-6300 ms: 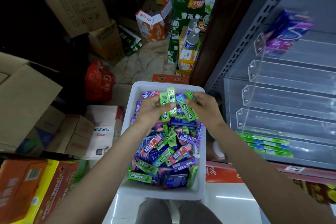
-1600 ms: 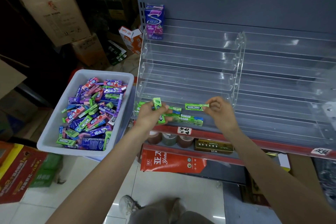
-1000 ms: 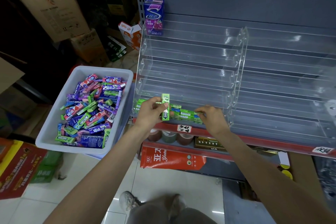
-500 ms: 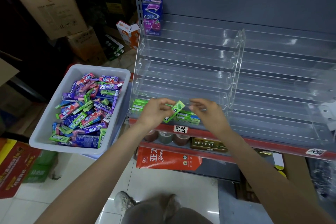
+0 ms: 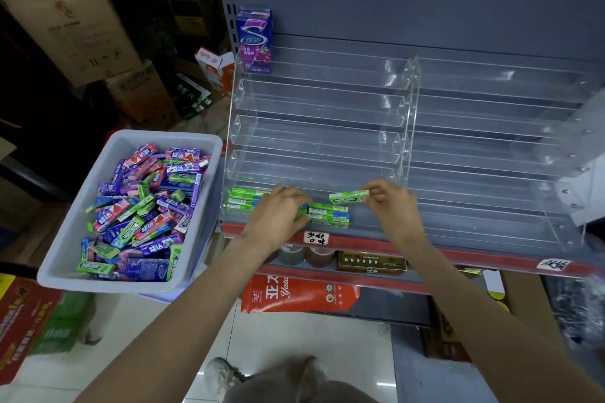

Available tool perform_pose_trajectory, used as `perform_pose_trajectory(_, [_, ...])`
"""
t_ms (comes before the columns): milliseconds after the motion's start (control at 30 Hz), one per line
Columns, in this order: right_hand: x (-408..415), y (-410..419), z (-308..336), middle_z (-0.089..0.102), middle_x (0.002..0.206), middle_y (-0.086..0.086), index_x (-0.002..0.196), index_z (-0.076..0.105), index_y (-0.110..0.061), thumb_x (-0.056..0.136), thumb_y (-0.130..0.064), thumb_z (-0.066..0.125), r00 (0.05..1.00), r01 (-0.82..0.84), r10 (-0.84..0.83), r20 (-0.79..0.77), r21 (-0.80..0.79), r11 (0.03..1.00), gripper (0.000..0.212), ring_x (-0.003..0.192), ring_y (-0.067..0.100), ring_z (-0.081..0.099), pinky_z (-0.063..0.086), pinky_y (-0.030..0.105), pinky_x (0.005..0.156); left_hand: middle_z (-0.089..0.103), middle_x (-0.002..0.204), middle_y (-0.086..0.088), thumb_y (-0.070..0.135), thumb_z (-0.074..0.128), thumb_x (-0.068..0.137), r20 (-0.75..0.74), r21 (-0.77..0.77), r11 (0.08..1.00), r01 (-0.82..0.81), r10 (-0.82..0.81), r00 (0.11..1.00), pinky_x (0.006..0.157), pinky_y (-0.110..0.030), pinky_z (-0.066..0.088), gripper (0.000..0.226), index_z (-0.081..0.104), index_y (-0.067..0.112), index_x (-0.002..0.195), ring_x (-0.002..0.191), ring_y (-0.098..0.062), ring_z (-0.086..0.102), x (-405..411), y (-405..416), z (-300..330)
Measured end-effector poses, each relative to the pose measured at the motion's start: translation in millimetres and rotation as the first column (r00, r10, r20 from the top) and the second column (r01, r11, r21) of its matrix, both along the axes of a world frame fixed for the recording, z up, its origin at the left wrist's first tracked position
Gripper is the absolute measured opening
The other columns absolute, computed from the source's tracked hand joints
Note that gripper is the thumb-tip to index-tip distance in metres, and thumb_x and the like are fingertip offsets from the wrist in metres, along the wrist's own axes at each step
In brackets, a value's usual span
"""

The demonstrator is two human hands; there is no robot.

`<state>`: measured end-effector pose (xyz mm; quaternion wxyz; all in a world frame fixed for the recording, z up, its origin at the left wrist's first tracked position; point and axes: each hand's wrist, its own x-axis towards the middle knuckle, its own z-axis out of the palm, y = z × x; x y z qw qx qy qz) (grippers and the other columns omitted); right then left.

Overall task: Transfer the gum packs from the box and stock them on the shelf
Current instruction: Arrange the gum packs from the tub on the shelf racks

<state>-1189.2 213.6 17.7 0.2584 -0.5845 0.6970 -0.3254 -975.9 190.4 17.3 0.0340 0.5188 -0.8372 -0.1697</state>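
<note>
Right hand (image 5: 391, 206) pinches green Doublemint pack (image 5: 349, 197), long axis left-right, just above stacked packs (image 5: 328, 216); left hand (image 5: 278, 212) curled, contents hidden.

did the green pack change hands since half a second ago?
Yes. The green Doublemint pack was in the left hand over the stocked packs; now the right hand pinches it, further right along the bottom acrylic tier.

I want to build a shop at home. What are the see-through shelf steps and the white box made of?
Tiered rack: probably clear acrylic, glossy; you see through it and its edges catch glints. White bin: looks like moulded plastic, smooth and slightly shiny, with a rounded rim.
</note>
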Motion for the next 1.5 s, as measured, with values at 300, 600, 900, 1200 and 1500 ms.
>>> perform_pose_trajectory(300, [19, 3, -22, 0.066, 0.103, 0.012, 0.108, 0.067, -0.007, 0.09, -0.004, 0.058, 0.957, -0.067, 0.05, -0.286, -0.05, 0.997, 0.021, 0.08, 0.023, 0.065, 0.057, 0.037, 0.077, 0.02, 0.156, 0.007, 0.031, 0.043, 0.098, 0.24, 0.005, 0.987, 0.159, -0.156, 0.958, 0.113, -0.038, 0.017, 0.053, 0.026, 0.03, 0.148, 0.141, -0.015, 0.019, 5, 3, -13])
perform_pose_trajectory(600, [33, 18, -20, 0.037, 0.137, 0.006, 0.136, 0.045, -0.013, 0.098, -0.021, 0.047, 0.925, -0.114, 0.164, -0.342, 0.161, 0.98, 0.039, 0.111, 0.02, 0.056, 0.048, 0.032, 0.096, 0.022, 0.155, 0.009, 0.026, 0.049, 0.096, 0.196, 0.007, 0.992, 0.128, -0.127, 0.972, 0.116, -0.039, 0.013, 0.056, 0.026, 0.034, 0.147, 0.141, -0.016, 0.021, 9, 6, -17])
perform_pose_trajectory(900, [38, 19, -19, 0.037, 0.137, 0.003, 0.139, 0.043, -0.012, 0.097, -0.029, 0.048, 0.836, -0.232, 0.32, -0.446, 0.241, 0.942, 0.045, 0.126, 0.016, 0.041, 0.036, 0.029, 0.108, 0.032, 0.15, 0.005, 0.032, 0.045, 0.098, 0.193, -0.066, 0.997, -0.039, 0.051, 0.98, 0.115, -0.039, 0.019, 0.049, 0.032, 0.031, 0.145, 0.138, -0.018, 0.029, 15, 8, -20])
perform_pose_trajectory(1200, [70, 6, -10, 0.05, 0.126, 0.003, 0.13, 0.053, -0.012, 0.095, -0.026, 0.052, 0.838, -0.274, 0.318, -0.445, 0.162, 0.948, 0.037, 0.12, 0.018, 0.044, 0.041, 0.033, 0.102, 0.043, 0.141, 0.004, 0.028, 0.044, 0.097, 0.05, -0.089, 0.991, -0.097, 0.102, 0.994, 0.108, -0.035, 0.028, 0.041, 0.043, 0.025, 0.138, 0.129, -0.018, 0.041, 37, 11, -5])
perform_pose_trajectory(1500, [196, -38, 11, 0.057, 0.117, 0.007, 0.121, 0.061, -0.01, 0.094, -0.016, 0.052, 0.867, -0.444, 0.435, -0.244, 0.02, 0.896, 0.029, 0.114, 0.02, 0.05, 0.043, 0.033, 0.096, 0.065, 0.107, -0.008, 0.019, 0.056, 0.091, -0.272, -0.118, 0.924, -0.364, 0.322, 0.907, 0.074, -0.036, 0.05, 0.026, 0.064, 0.015, 0.116, 0.092, -0.028, 0.06, 156, -8, 20])
